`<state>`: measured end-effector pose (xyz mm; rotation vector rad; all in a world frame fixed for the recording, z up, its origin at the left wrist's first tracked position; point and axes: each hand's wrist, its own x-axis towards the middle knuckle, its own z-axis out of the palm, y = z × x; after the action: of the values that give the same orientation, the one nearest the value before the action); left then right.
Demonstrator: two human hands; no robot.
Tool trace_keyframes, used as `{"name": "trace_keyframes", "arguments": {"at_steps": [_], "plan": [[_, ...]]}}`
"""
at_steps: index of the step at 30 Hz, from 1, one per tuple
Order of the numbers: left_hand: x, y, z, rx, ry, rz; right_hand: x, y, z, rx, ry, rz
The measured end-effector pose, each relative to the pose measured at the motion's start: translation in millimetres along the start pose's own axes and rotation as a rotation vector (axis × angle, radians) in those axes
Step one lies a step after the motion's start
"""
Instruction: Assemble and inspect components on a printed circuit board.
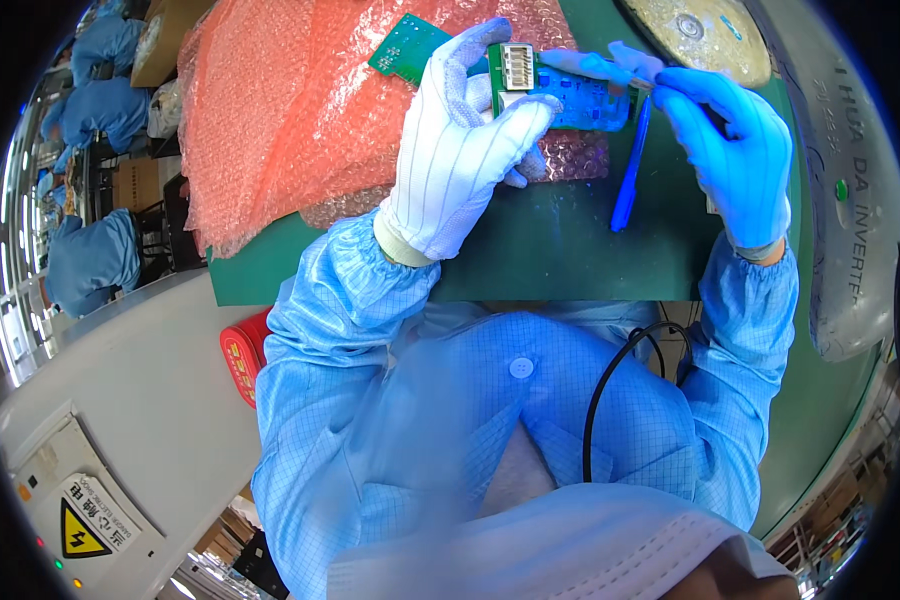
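One green circuit board is pinched between the thumb and fingers of the gloved left hand, over pink bubble wrap. Near its right end, the right hand's fingertips are drawn together; what is gripped cannot be told. Just below, a blue pen-shaped tool is seen.

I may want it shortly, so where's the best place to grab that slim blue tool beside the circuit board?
Probably the lower half of the slim blue tool, coming from the wearer's near side: that end looks thicker and points toward the body over the green work surface, while its upper tip sits close to the circuit board and right hand.
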<state>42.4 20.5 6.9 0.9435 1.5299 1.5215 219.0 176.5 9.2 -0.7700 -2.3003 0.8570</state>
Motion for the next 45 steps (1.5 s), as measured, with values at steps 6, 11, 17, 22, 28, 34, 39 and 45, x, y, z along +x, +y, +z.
{"name": "trace_keyframes", "arguments": {"at_steps": [6, 11, 17, 22, 28, 34, 39, 45], "plan": [[1, -2, 2, -0.025, 0.016, 0.025, 0, 4, -1, 0.083, 0.007, -0.055], [-1, 0, 2, -0.018, 0.013, -0.014, -3, 2, 0, 0.073, -0.014, 0.034], [1, -1, 2, -0.018, 0.013, -0.038, -2, 1, 2, 0.08, -0.024, 0.08], [1, -3, 4, -0.021, 0.011, -0.023, -3, 10, 5, 0.188, 0.032, 0.015], [-1, 2, 0, -0.05, 0.005, -0.002, 6, 7, -6, 0.1, 0.014, -0.113], [0, 0, 0, -0.01, 0.013, 0.015, 2, 7, -4, 0.03, -0.013, -0.03], [-1, 3, 1, -0.056, 0.019, -0.008, 1, 0, -4, 0.035, -0.016, -0.031], [1, -1, 0, -0.046, -0.008, 0.019, 4, 7, -5, -0.003, 0.002, -0.103]]}}
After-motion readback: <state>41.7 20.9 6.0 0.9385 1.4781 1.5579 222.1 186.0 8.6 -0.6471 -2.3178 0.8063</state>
